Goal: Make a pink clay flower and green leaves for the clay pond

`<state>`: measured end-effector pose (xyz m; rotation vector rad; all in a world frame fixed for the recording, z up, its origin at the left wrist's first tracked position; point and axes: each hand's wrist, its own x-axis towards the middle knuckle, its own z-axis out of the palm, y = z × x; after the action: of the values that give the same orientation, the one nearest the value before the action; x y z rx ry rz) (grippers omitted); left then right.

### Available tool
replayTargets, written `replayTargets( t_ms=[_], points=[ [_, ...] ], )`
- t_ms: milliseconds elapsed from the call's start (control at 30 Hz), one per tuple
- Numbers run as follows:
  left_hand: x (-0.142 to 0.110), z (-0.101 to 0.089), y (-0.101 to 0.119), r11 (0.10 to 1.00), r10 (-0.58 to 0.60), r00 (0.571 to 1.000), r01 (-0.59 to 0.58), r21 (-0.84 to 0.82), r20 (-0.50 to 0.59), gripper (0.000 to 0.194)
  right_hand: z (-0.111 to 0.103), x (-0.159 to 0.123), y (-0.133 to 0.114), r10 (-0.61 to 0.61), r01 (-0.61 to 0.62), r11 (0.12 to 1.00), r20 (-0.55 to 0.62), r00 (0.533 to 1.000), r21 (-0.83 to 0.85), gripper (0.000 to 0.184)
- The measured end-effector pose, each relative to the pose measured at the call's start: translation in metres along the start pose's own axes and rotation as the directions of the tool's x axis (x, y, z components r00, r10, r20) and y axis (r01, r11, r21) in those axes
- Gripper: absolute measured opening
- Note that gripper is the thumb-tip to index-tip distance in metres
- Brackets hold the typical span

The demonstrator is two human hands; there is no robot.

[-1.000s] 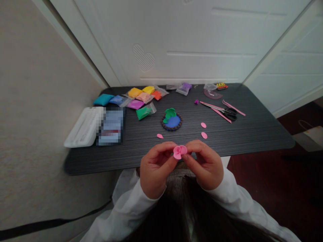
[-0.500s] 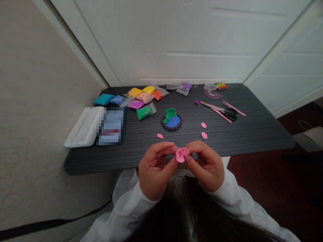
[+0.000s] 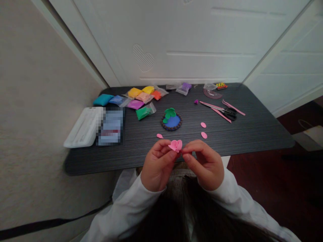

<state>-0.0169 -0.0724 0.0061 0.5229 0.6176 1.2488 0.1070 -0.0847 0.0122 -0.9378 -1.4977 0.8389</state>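
My left hand (image 3: pixel 157 164) pinches a small pink clay flower (image 3: pixel 176 145) between thumb and fingers, above the table's front edge. Its cupped petals face upward and a little to the left. My right hand (image 3: pixel 205 164) has its fingers closed at the flower's lower right side; the exact grip is hidden. Two flat pink clay ovals (image 3: pixel 203 125) lie beyond my right hand, and a pointed pink clay petal (image 3: pixel 159 135) beyond my left. Farther back sits a blue clay pond (image 3: pixel 174 122) with a brown beaded rim and green clay leaves (image 3: pixel 170 113).
Bags of coloured clay, including a green one (image 3: pixel 145 112), lie at the back left. A white box (image 3: pixel 84 127) and a blurred-out flat object (image 3: pixel 111 127) are at the left end. Black-handled scissors (image 3: pixel 230 113) and pink tools (image 3: pixel 234 108) lie at the right.
The flower has moved slightly left and away from me and tipped, so its side shows. My left fingers have shifted beneath it, and my right fingertips have slid to its lower right.
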Motion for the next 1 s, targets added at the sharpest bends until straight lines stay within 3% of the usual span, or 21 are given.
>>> replayTargets(
  t_ms=[167,400,567,800,1000],
  points=[
    [0.002,0.001,-0.003,0.994,-0.083,0.997,0.083,-0.072,0.009,0.013,0.001,0.0,0.002,0.048,-0.048,0.999,-0.023,0.999,-0.003,0.013],
    [0.002,0.0,-0.005,0.999,-0.045,0.999,0.045,0.0,-0.005,0.011,0.003,0.001,0.005,0.085,-0.086,0.996,-0.045,0.995,-0.019,0.009],
    [0.002,-0.001,-0.005,1.0,-0.03,0.999,0.03,0.006,0.045,0.015,0.002,0.001,0.006,0.081,-0.081,0.996,-0.031,0.996,-0.024,0.011],
    [0.005,-0.002,-0.005,0.993,-0.09,0.996,0.089,-0.083,-0.009,0.012,0.002,0.001,0.003,0.061,-0.061,0.997,0.02,0.998,-0.042,0.016],
    [0.014,-0.01,-0.001,0.979,-0.122,0.992,0.117,-0.17,-0.02,0.013,-0.001,0.001,0.01,0.068,-0.07,0.995,-0.026,0.997,-0.067,0.015]
  ],
)
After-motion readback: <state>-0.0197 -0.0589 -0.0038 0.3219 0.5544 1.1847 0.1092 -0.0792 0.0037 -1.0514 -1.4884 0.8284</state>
